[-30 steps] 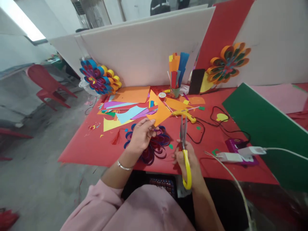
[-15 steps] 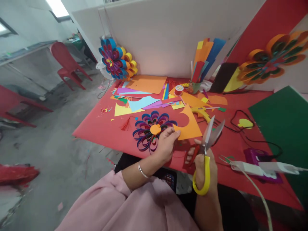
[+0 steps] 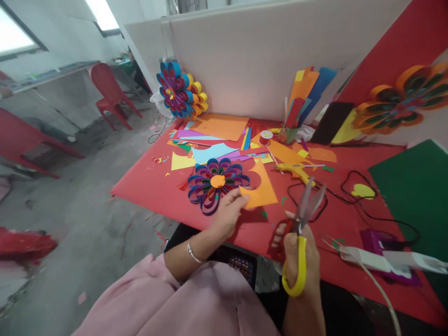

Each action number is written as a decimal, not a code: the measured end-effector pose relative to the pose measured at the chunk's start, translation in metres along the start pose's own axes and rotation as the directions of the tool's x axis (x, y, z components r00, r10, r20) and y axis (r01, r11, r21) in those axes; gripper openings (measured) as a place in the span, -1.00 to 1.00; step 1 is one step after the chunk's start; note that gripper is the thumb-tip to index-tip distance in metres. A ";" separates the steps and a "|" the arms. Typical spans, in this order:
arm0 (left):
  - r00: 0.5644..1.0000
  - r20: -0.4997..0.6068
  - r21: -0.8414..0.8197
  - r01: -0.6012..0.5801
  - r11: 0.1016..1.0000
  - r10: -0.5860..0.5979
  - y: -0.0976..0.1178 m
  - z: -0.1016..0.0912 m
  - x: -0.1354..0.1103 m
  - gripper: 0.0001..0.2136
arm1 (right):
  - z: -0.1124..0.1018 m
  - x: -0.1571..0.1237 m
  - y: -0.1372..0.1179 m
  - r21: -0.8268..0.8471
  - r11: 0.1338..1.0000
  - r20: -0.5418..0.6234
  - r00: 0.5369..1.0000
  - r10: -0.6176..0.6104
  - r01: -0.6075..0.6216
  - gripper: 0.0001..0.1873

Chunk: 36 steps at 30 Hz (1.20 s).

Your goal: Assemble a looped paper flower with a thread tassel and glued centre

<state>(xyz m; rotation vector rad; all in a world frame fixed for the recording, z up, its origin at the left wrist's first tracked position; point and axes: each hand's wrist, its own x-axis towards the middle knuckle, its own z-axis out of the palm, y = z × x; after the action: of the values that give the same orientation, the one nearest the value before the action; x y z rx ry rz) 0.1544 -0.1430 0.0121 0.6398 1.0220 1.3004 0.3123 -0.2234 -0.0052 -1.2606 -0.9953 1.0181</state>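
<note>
Between the fingers and thumb of my left hand [image 3: 229, 212] is a piece of orange paper [image 3: 264, 189] with a rounded cut-out along its upper left side. Just left of it lies a paper flower [image 3: 203, 191] of blue, purple and dark loops, with an orange disc [image 3: 217, 181] at its centre. My right hand [image 3: 304, 252] grips scissors [image 3: 297, 254] with one yellow and one red handle; the blades point up and stand slightly apart. The scissors are to the right of the orange paper and do not touch it.
Paper scraps [image 3: 213, 151] spread over the red table [image 3: 147, 182]. A yellow glue gun [image 3: 296, 171], a thread spool [image 3: 266, 136] and a black cord [image 3: 350, 186] lie behind the scissors. A purple and white power strip [image 3: 371, 261] is at right. Finished paper flowers [image 3: 175, 91] stand at the back.
My left hand has moved left with the orange paper, away from the scissors. The scissors' blades look closer together. The whole view has shifted a little.
</note>
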 end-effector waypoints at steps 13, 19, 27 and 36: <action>0.978 0.139 0.138 -0.177 0.975 0.158 0.034 0.019 0.011 -0.69 | 0.010 0.005 0.012 -0.057 0.997 -0.018 0.999 0.048 -0.049 -0.43; 0.988 0.051 0.129 -0.150 0.980 0.145 0.033 0.011 0.013 -0.72 | 0.008 0.004 0.007 -0.109 0.991 0.026 0.997 0.079 -0.076 -0.37; 0.982 0.054 0.156 -0.187 0.970 0.181 0.054 0.003 0.018 -0.73 | 0.016 0.003 0.005 -0.077 0.987 0.185 0.971 0.155 -0.143 -0.34; 0.984 0.152 0.263 -0.127 0.956 0.089 0.059 -0.012 0.032 -0.73 | 0.018 0.004 -0.004 -0.083 0.992 0.288 0.951 0.112 -0.091 -0.41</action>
<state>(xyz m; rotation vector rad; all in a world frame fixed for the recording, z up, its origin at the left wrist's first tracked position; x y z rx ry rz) 0.1149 -0.1024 0.0497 0.9945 1.0711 1.2004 0.2959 -0.2148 -0.0003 -1.2502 -1.2104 1.2869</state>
